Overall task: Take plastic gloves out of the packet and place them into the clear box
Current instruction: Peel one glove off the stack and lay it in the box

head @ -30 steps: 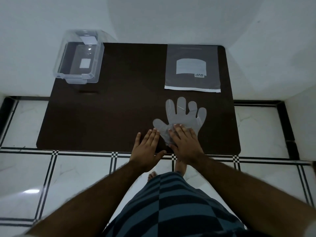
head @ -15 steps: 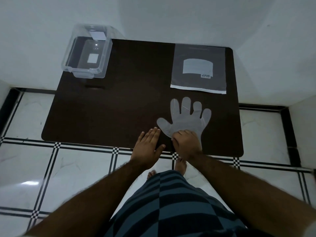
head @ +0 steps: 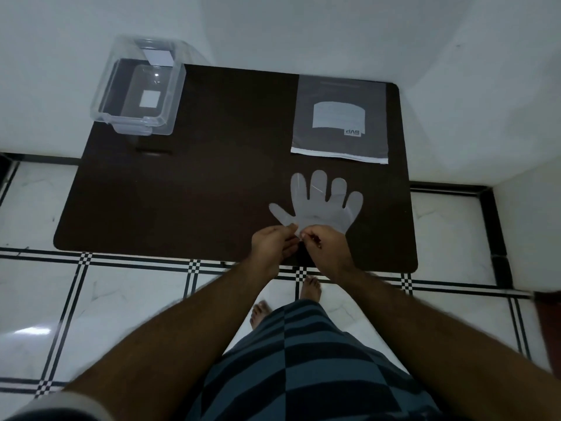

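Note:
A thin clear plastic glove [head: 321, 205] lies flat on the dark brown table [head: 197, 192], fingers pointing away from me. My left hand [head: 271, 246] and my right hand [head: 326, 247] meet at its cuff end, both pinching the near edge of the plastic. The grey glove packet [head: 341, 118] lies flat beyond the glove at the back right. The clear box [head: 142, 89] stands open at the table's back left corner, hanging partly over the edge, with only a white label showing inside.
White walls close in behind and to the right of the table. Below the near edge is white tiled floor with black lines, where my bare feet [head: 309, 288] and striped shorts show.
My left hand has come off the table surface and moved right to the glove's cuff. My right hand has lifted from lying flat on the glove to pinching its edge.

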Motion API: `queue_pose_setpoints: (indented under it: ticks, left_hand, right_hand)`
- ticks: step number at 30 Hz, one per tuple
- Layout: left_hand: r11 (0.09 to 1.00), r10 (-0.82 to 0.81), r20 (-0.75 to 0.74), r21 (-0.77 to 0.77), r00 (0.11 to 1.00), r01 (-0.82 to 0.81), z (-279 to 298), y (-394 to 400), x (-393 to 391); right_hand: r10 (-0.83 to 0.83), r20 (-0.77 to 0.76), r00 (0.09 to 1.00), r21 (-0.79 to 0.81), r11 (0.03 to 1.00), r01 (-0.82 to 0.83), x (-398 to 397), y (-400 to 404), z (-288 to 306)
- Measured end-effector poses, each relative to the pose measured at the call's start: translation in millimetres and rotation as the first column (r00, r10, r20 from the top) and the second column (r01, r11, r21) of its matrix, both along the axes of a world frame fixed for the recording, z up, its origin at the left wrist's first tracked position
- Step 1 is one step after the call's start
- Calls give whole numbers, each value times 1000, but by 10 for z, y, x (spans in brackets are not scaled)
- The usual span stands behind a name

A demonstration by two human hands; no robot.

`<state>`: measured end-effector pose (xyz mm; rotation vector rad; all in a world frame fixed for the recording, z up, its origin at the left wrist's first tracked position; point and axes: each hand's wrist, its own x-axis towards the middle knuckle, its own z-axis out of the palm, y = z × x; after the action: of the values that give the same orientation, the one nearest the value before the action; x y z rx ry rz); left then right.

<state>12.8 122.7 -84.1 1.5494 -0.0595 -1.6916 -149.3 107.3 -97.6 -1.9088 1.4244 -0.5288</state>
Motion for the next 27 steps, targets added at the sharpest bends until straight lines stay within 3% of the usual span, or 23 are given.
queue_pose_setpoints:
  ticks: [7,13,21,27]
  left_hand:
    - [994,53,63,97,997,-59,11,-147,-65]
    - [988,69,46,135,997,-74,-4,-186,-57]
    - [988,74,-8,134,997,-73,-31,-191,-14]
    - [987,61,26,144,998,-65,-112,-100,68]
  right_hand:
    - [110,-181,977,-40,992,-119,-170,39,1]
    - [120,-296,948,-217,958,-189,-205,43,-24]
    - [37,-219,975,-190,979,-80,-183,18,-19]
    - [-1,-137,991,-75,997,-9,-231,-44,-40]
